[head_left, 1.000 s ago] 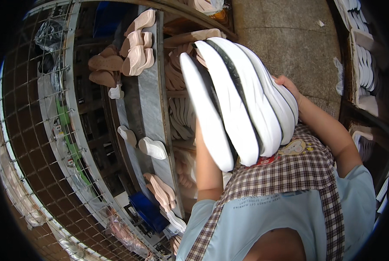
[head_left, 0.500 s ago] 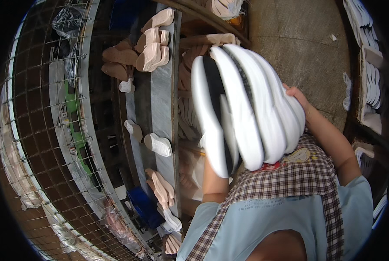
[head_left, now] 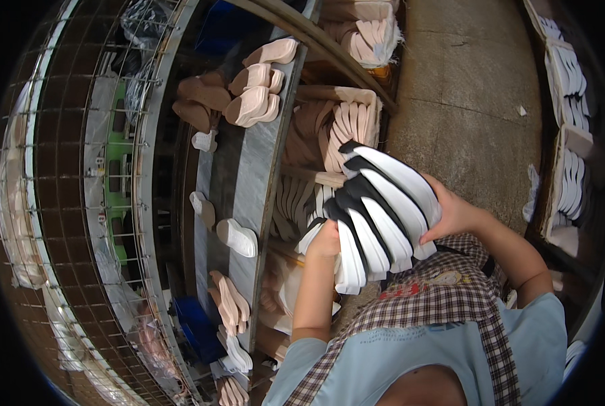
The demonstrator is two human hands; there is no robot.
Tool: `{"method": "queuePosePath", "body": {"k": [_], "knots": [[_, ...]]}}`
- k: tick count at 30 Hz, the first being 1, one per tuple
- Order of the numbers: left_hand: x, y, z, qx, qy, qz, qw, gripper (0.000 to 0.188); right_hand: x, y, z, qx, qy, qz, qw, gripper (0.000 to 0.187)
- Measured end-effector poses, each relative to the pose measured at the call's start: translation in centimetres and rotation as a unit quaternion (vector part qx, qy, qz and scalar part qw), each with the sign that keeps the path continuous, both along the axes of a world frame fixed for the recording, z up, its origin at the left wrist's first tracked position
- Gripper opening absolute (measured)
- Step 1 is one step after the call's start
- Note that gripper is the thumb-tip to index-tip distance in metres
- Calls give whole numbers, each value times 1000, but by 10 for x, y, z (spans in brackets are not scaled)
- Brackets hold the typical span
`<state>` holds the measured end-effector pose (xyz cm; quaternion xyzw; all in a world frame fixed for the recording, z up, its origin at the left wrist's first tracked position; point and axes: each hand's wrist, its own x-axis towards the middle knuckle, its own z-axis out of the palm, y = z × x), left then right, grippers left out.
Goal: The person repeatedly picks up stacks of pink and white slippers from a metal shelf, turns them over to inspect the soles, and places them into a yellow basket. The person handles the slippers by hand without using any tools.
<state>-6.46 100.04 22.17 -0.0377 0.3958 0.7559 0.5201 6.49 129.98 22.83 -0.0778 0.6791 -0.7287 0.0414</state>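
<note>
A fanned row of several shoe soles [head_left: 392, 199], white with black faces, is gripped between my two hands in front of my checked apron. My left hand [head_left: 325, 240] closes on the near left end of the row, its fingers partly hidden behind the soles. At the other end, my right hand [head_left: 449, 211] wraps round the outermost sole, with the thumb on its edge. Beneath the row, a bin with more white soles [head_left: 309, 237] shows partly, close to my left hand.
On the left, a grey bench [head_left: 248, 172] carries pink soles [head_left: 254, 103], brown soles [head_left: 201, 101] and a white sole [head_left: 237, 238]. Beyond it stands a wire mesh [head_left: 52, 203]. Boxes of pink soles [head_left: 348, 132] stand ahead; a rack of white soles [head_left: 570, 183] stands right.
The row of soles has turned and fanned out, so the black faces now show between white edges. My left hand has come into sight and my right hand has moved lower. The view has shifted.
</note>
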Motion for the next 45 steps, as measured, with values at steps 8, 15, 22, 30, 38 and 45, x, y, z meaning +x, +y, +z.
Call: {"method": "queuePosePath", "body": {"k": [8,15,22,30,38,45], "knots": [[17,-23,37,-96,342,-60,933,92,-17,-25,-13,6,128,33,991,120],[14,-44,37,-113,289,-22,951,97,-35,-49,-20,-9,23,62,998,124],[24,13,13,-202,71,203,956,85,-110,-69,-102,-248,-362,115,891,54],[-65,-82,-15,-340,434,-325,768,116,-107,-122,-235,-14,-410,417,811,62],[1,-173,-92,-191,17,-421,887,109,-25,-199,-249,-130,-620,502,589,87],[58,-228,-119,-193,-172,-310,915,110,2,-256,-256,-162,-637,519,547,84]]}}
